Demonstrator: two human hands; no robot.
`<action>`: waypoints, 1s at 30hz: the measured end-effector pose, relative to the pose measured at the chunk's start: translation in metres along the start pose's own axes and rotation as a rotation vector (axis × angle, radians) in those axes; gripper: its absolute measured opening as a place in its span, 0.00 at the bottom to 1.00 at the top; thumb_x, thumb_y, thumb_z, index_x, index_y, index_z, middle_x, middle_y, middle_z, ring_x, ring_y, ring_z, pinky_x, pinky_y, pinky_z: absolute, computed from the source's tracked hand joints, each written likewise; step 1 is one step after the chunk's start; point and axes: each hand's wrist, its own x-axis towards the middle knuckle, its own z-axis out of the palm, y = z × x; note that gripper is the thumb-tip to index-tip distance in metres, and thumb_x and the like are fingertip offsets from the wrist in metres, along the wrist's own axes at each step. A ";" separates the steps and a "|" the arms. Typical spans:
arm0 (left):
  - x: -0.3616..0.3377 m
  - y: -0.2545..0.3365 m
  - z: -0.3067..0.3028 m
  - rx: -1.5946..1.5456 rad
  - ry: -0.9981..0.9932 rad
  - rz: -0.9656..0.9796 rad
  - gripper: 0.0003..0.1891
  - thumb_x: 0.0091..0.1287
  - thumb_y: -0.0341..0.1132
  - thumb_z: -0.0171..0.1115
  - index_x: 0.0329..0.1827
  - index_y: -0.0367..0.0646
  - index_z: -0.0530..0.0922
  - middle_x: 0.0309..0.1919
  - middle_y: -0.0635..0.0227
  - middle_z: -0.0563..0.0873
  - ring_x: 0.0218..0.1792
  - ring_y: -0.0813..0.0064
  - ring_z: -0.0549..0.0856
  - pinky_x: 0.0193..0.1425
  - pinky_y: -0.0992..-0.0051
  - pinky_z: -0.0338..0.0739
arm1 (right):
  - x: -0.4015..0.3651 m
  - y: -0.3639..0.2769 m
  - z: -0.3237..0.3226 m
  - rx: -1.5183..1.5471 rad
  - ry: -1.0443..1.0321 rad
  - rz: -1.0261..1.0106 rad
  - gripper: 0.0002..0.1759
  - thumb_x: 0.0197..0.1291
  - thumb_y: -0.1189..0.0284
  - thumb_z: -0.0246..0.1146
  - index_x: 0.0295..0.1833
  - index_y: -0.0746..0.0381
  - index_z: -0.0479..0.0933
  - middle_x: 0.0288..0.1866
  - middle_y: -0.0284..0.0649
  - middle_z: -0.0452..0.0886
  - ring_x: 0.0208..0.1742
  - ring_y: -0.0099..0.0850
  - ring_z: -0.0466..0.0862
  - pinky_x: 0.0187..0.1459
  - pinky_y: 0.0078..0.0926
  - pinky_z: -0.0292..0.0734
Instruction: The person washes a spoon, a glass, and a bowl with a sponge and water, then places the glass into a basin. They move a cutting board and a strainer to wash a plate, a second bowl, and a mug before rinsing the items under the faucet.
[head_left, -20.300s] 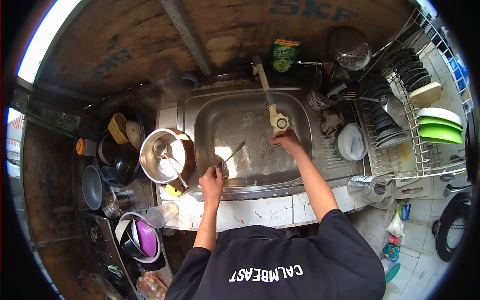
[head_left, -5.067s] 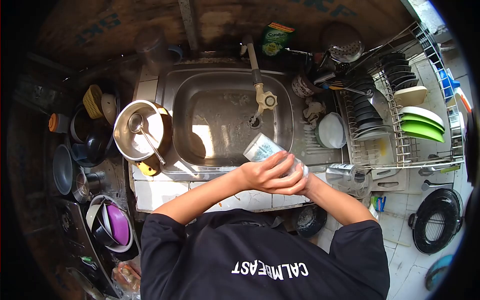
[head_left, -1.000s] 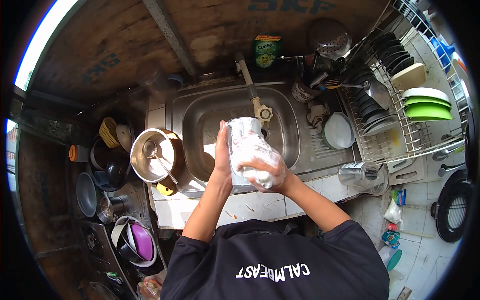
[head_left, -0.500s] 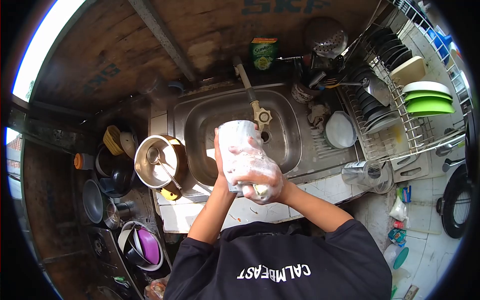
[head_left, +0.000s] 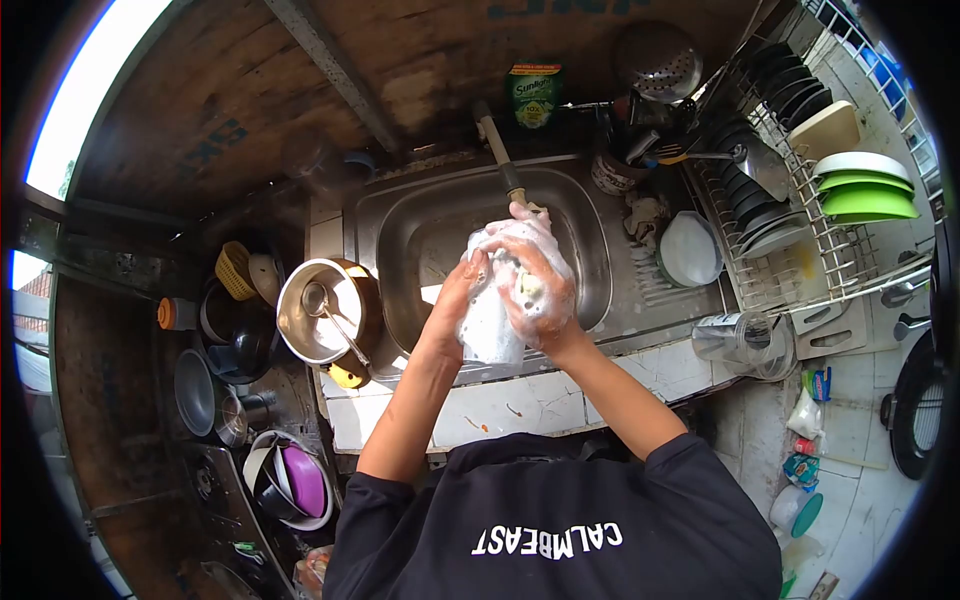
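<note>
A foam-covered cylindrical container point(head_left: 490, 335) is held between my hands above the near part of the steel sink point(head_left: 400, 235). My left hand point(head_left: 455, 305) is closed around its left side. My right hand point(head_left: 545, 285), thick with suds, presses a pale yellowish sponge point(head_left: 530, 288) against the container; most of the sponge is hidden by fingers and foam. Just beyond my fingers is the tap point(head_left: 500, 160), its knob largely covered by my right hand.
Left of the sink stands a metal pot point(head_left: 310, 345) with a ladle point(head_left: 328, 315) inside. A bowl point(head_left: 690, 250) and a dish rack point(head_left: 780, 230) are on the right, near a clear plastic container point(head_left: 730, 340). A green soap pouch point(head_left: 537, 97) stands behind.
The container has tilted and turned in my hands. My right hand has moved up and away from me, from its near end toward the tap; the left has shifted slightly.
</note>
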 end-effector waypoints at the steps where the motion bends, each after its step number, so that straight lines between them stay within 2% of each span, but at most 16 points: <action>1: 0.002 0.009 0.003 -0.056 -0.004 0.013 0.28 0.72 0.50 0.53 0.66 0.38 0.68 0.55 0.57 0.80 0.53 0.67 0.82 0.58 0.68 0.78 | -0.005 -0.009 0.001 -0.026 -0.061 -0.086 0.13 0.55 0.76 0.59 0.46 0.63 0.79 0.53 0.46 0.80 0.68 0.49 0.71 0.73 0.48 0.52; 4: 0.010 0.017 -0.015 -0.348 -0.451 -0.111 0.29 0.74 0.55 0.41 0.65 0.39 0.68 0.56 0.54 0.79 0.56 0.61 0.80 0.60 0.63 0.76 | -0.021 -0.031 0.001 0.036 -0.252 -0.320 0.18 0.58 0.72 0.61 0.55 0.63 0.77 0.58 0.48 0.77 0.70 0.48 0.68 0.75 0.49 0.46; 5: 0.010 0.012 -0.011 -0.342 -0.461 -0.109 0.29 0.74 0.55 0.41 0.65 0.39 0.68 0.56 0.54 0.79 0.56 0.61 0.80 0.60 0.63 0.76 | -0.013 -0.026 -0.002 0.031 -0.246 -0.328 0.18 0.58 0.72 0.61 0.55 0.63 0.77 0.58 0.48 0.77 0.70 0.48 0.68 0.75 0.49 0.46; 7: 0.004 -0.009 -0.001 -0.485 -0.238 0.139 0.28 0.74 0.54 0.42 0.66 0.41 0.68 0.58 0.56 0.78 0.57 0.61 0.80 0.64 0.60 0.73 | 0.018 -0.018 -0.011 0.000 -0.126 -0.245 0.19 0.57 0.75 0.61 0.56 0.62 0.77 0.59 0.46 0.78 0.71 0.48 0.67 0.75 0.50 0.45; 9: 0.009 -0.028 0.002 -0.715 -0.373 0.277 0.32 0.73 0.54 0.43 0.71 0.40 0.63 0.66 0.55 0.72 0.63 0.58 0.75 0.69 0.59 0.68 | 0.028 -0.012 -0.012 0.079 -0.083 -0.140 0.21 0.55 0.76 0.61 0.57 0.62 0.77 0.59 0.45 0.78 0.72 0.49 0.66 0.75 0.51 0.45; 11: 0.011 -0.035 0.002 -0.799 -0.152 0.215 0.35 0.69 0.54 0.46 0.74 0.41 0.58 0.69 0.56 0.68 0.61 0.57 0.75 0.68 0.57 0.68 | 0.006 -0.025 -0.007 0.056 -0.144 -0.187 0.21 0.54 0.77 0.61 0.56 0.60 0.77 0.59 0.46 0.78 0.73 0.49 0.64 0.75 0.51 0.46; 12: 0.026 -0.033 -0.008 -0.678 -0.526 0.214 0.39 0.65 0.54 0.49 0.76 0.42 0.54 0.69 0.57 0.66 0.59 0.57 0.76 0.68 0.56 0.68 | -0.011 -0.025 -0.002 0.133 -0.198 -0.234 0.16 0.56 0.75 0.59 0.51 0.61 0.80 0.57 0.45 0.80 0.71 0.50 0.68 0.75 0.50 0.46; 13: 0.021 -0.025 -0.001 -0.745 -0.586 0.176 0.40 0.67 0.55 0.50 0.77 0.42 0.51 0.67 0.57 0.69 0.57 0.59 0.76 0.65 0.58 0.70 | -0.016 -0.023 -0.005 0.289 -0.278 -0.331 0.13 0.57 0.71 0.59 0.48 0.60 0.80 0.55 0.45 0.80 0.69 0.49 0.70 0.75 0.50 0.47; 15: 0.002 -0.011 0.017 -0.964 -0.609 -0.012 0.37 0.71 0.56 0.48 0.76 0.41 0.54 0.63 0.58 0.73 0.57 0.61 0.77 0.63 0.60 0.73 | -0.011 -0.017 -0.010 0.156 -0.254 -0.351 0.13 0.57 0.68 0.60 0.46 0.60 0.80 0.53 0.45 0.81 0.67 0.49 0.72 0.74 0.51 0.49; 16: -0.002 -0.009 0.022 -0.653 -0.192 0.016 0.32 0.75 0.54 0.46 0.72 0.40 0.60 0.58 0.58 0.77 0.56 0.64 0.79 0.60 0.62 0.76 | 0.002 -0.017 -0.017 0.102 -0.168 -0.304 0.12 0.53 0.70 0.60 0.44 0.61 0.80 0.51 0.45 0.82 0.65 0.49 0.74 0.73 0.51 0.52; 19: 0.003 -0.010 -0.009 -0.112 -0.138 -0.043 0.24 0.77 0.50 0.44 0.64 0.39 0.69 0.54 0.59 0.80 0.55 0.69 0.80 0.59 0.66 0.77 | 0.015 0.000 -0.023 0.018 -0.048 -0.157 0.16 0.47 0.78 0.60 0.45 0.60 0.79 0.52 0.43 0.80 0.64 0.48 0.74 0.73 0.50 0.54; 20: 0.000 -0.007 -0.010 0.024 -0.092 -0.046 0.25 0.75 0.51 0.46 0.64 0.42 0.70 0.56 0.58 0.80 0.57 0.64 0.80 0.61 0.64 0.76 | 0.009 0.008 -0.020 0.041 -0.057 -0.155 0.17 0.48 0.79 0.60 0.48 0.59 0.79 0.54 0.44 0.79 0.67 0.50 0.71 0.73 0.51 0.53; 23: 0.000 0.001 0.004 -0.168 -0.029 -0.080 0.25 0.74 0.51 0.49 0.64 0.41 0.70 0.54 0.58 0.81 0.54 0.63 0.82 0.58 0.63 0.78 | -0.009 -0.001 -0.009 -0.029 -0.073 -0.153 0.19 0.49 0.78 0.61 0.50 0.58 0.79 0.59 0.44 0.77 0.71 0.50 0.66 0.74 0.53 0.52; 24: 0.002 -0.002 0.001 -0.062 0.003 0.033 0.28 0.72 0.53 0.52 0.64 0.39 0.69 0.52 0.59 0.81 0.53 0.67 0.82 0.58 0.67 0.78 | -0.013 -0.006 -0.003 0.054 -0.113 -0.143 0.19 0.50 0.79 0.57 0.50 0.60 0.80 0.58 0.45 0.79 0.73 0.51 0.63 0.73 0.53 0.51; 27: 0.003 0.000 -0.013 -0.354 -0.232 -0.032 0.32 0.69 0.57 0.54 0.66 0.41 0.67 0.52 0.53 0.80 0.53 0.62 0.82 0.61 0.66 0.76 | -0.034 -0.012 0.001 0.006 -0.263 -0.202 0.19 0.54 0.79 0.60 0.53 0.61 0.79 0.63 0.48 0.75 0.75 0.53 0.59 0.73 0.53 0.51; 30: 0.007 -0.016 -0.012 -0.380 -0.287 0.120 0.30 0.73 0.55 0.49 0.68 0.42 0.66 0.59 0.58 0.78 0.58 0.63 0.79 0.64 0.64 0.74 | -0.019 -0.002 -0.008 0.111 -0.163 -0.109 0.23 0.58 0.79 0.59 0.61 0.64 0.73 0.69 0.51 0.69 0.77 0.51 0.57 0.74 0.48 0.51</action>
